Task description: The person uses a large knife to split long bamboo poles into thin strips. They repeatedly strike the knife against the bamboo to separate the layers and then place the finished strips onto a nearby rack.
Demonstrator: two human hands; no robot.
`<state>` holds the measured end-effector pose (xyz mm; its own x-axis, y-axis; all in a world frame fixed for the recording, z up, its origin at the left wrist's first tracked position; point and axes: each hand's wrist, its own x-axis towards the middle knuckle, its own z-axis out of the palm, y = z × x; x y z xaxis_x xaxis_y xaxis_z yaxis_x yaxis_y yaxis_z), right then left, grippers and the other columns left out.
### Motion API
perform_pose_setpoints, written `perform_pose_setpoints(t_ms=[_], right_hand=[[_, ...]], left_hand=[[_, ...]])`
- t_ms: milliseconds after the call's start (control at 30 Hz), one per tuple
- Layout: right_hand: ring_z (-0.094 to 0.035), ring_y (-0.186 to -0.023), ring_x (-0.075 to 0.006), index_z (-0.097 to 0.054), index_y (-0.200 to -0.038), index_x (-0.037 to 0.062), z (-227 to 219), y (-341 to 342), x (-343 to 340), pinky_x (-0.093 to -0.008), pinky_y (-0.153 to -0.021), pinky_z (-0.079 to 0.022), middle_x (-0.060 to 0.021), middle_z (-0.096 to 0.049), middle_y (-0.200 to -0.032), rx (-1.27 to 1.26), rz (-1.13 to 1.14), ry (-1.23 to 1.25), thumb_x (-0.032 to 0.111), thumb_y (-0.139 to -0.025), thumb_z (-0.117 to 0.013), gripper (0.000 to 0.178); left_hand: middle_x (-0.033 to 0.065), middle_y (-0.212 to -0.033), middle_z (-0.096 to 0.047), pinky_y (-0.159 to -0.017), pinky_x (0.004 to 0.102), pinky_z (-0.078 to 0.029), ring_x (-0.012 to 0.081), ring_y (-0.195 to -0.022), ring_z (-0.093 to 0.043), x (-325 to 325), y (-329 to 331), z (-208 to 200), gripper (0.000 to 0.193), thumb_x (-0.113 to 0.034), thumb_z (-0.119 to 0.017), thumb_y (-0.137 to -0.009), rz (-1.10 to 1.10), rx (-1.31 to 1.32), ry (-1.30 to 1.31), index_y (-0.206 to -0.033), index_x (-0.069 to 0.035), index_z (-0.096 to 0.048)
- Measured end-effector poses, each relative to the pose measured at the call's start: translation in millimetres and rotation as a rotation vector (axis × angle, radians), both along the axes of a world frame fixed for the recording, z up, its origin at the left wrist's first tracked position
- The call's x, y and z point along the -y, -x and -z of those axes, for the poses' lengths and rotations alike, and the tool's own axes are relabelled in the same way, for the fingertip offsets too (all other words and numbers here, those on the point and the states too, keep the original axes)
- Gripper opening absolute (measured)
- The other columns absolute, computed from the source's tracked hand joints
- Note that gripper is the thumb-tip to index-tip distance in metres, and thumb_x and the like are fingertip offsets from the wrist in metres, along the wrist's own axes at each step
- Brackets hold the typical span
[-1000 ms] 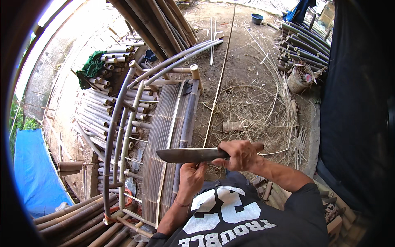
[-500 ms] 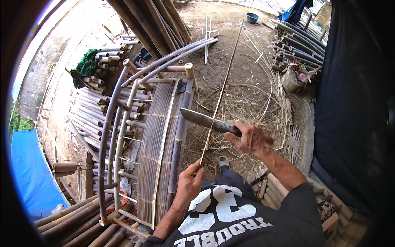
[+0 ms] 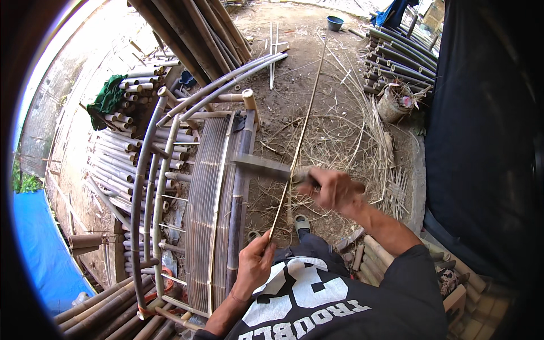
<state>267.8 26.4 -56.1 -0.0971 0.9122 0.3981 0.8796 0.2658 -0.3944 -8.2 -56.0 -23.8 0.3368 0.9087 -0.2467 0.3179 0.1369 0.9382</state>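
Note:
Pinched in my left hand (image 3: 255, 263) is the near end of a long, thin bamboo strip (image 3: 306, 118), which slants away from me over the ground. My right hand (image 3: 333, 191) is closed round the handle of a machete (image 3: 262, 167). Its broad blade, smeared by motion, points left and lies across the strip, close to the handle end. Whether the edge bites into the strip I cannot tell. Just left of both hands stands a bamboo bench (image 3: 205, 170) with a slatted seat and a curved pole back.
Bamboo shavings (image 3: 340, 141) litter the dirt ahead. Cut poles (image 3: 122, 164) are stacked beyond the bench, and more poles (image 3: 402, 59) lie at the far right. Upright bamboo (image 3: 195, 34) leans at the back. A dark cloth (image 3: 481, 124) hangs on the right. A bucket (image 3: 335, 23) stands far off.
The machete and my right hand have shifted left and slightly down toward me along the strip. My left hand has moved a little left and down, still gripping the strip. The whole view has shifted slightly.

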Motion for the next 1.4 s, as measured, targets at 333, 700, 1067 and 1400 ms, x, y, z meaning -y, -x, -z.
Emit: perform_pose_setpoints(t_ms=[333, 700, 1067, 1400], right_hand=[[-0.051, -0.043, -0.0159, -0.051, -0.074, 0.0124, -35.6, -116.6, -47.3, -0.0336, -0.041, -0.042, -0.0007, -0.044, -0.048, 0.069, 0.338, 0.169, 0.072, -0.089, -0.041, 0.063], [-0.065, -0.06, -0.0277, -0.059, -0.085, 0.0099, -70.3, -193.8, -54.7, -0.0424, -0.054, -0.048, -0.0111, -0.062, -0.062, 0.143, 0.529, 0.183, 0.076, -0.088, -0.034, 0.071], [-0.056, -0.046, -0.022, -0.054, -0.074, 0.0097, -105.9, -216.5, -63.2, -0.0393, -0.043, -0.045, -0.0106, -0.058, -0.055, 0.315, 0.361, -0.056, 0.066, -0.092, -0.044, 0.06], [-0.066, -0.06, -0.027, -0.067, -0.096, 0.0085, -149.6, -281.5, -57.7, -0.043, -0.054, -0.051, -0.0127, -0.068, -0.071, 0.39, 0.58, 0.081, 0.071, -0.089, -0.041, 0.068]], left_hand=[[0.0112, -0.065, -0.053, -0.053, 0.0322, -0.042, 0.0192, -0.057, -0.055, 50.5, 72.2, 9.9, 0.022, -0.005, -0.058, -0.088, 0.077, -0.114, -0.042, -0.108, 0.0, -0.067], [0.0147, -0.061, -0.053, -0.051, 0.0412, -0.041, 0.0357, -0.053, -0.055, 107.8, 156.0, 54.6, 0.028, -0.019, -0.052, -0.092, 0.096, -0.376, -0.254, -0.071, -0.002, -0.057], [0.0147, -0.059, -0.042, -0.047, 0.0452, -0.034, 0.0371, -0.05, -0.047, 88.9, 163.1, 78.3, 0.032, -0.02, -0.048, -0.095, 0.121, -0.406, -0.401, -0.067, -0.004, -0.045], [0.013, -0.06, -0.047, -0.049, 0.0451, -0.037, 0.0347, -0.052, -0.05, 99.0, 197.1, 101.7, 0.025, -0.018, -0.048, -0.094, 0.148, -0.492, -0.479, -0.074, -0.004, -0.052]])
